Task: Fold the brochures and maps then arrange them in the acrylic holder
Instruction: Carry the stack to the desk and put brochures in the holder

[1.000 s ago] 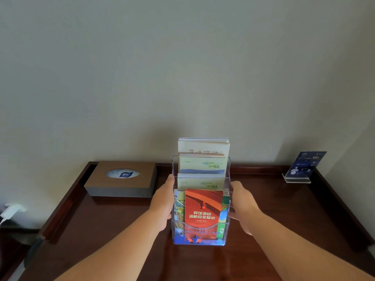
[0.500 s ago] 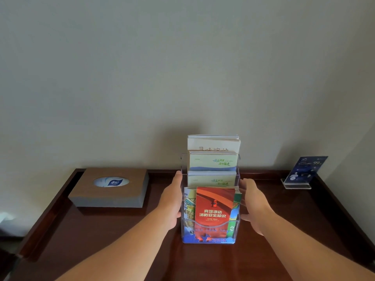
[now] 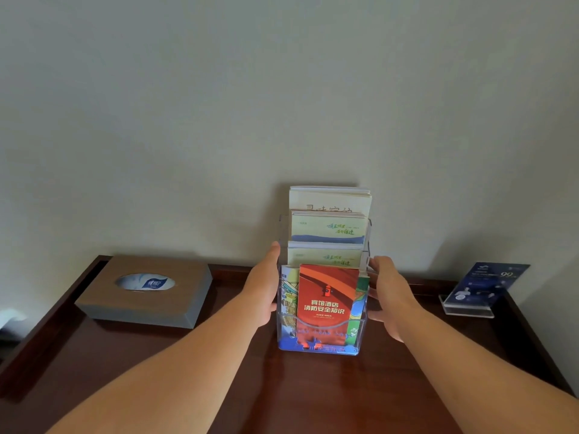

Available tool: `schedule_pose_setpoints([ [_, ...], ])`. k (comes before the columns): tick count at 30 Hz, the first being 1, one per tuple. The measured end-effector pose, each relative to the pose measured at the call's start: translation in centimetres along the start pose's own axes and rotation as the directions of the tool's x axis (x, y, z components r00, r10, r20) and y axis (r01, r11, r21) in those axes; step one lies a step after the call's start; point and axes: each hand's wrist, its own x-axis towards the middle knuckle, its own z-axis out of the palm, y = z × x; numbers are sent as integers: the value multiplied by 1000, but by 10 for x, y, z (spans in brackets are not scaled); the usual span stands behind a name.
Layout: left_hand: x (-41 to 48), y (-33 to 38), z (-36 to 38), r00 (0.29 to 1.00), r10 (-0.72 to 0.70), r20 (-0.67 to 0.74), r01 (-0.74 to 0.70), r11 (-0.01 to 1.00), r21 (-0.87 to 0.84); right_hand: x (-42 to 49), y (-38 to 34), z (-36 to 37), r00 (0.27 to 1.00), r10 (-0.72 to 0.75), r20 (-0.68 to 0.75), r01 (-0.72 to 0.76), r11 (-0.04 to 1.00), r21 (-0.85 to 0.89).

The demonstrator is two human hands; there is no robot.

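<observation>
The clear acrylic holder (image 3: 363, 335) stands upright on the dark wooden table (image 3: 313, 399), close to the wall. Its front pocket holds a red brochure (image 3: 327, 296) with a folded map (image 3: 289, 292) behind it on the left. Two pale green brochures (image 3: 328, 228) fill the middle tiers, and a cream stack (image 3: 329, 200) stands in the back one. My left hand (image 3: 266, 289) lies flat against the holder's left wall. My right hand (image 3: 391, 296) touches the right wall with its fingertips, palm a little away.
A brown tissue box (image 3: 147, 289) lies at the back left of the table. A small acrylic sign stand with a dark blue card (image 3: 482, 286) is at the back right. The table has a raised rim along its back and sides.
Both hands have pushed the holder away from me, toward the wall. My right palm has eased off the holder's side.
</observation>
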Motion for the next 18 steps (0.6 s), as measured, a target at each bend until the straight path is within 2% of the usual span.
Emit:
schedule_pose_setpoints([
  [18, 15, 3, 8, 999, 42, 12, -42, 999, 7, 12, -6, -1, 999, 8, 48, -7, 1000, -19],
])
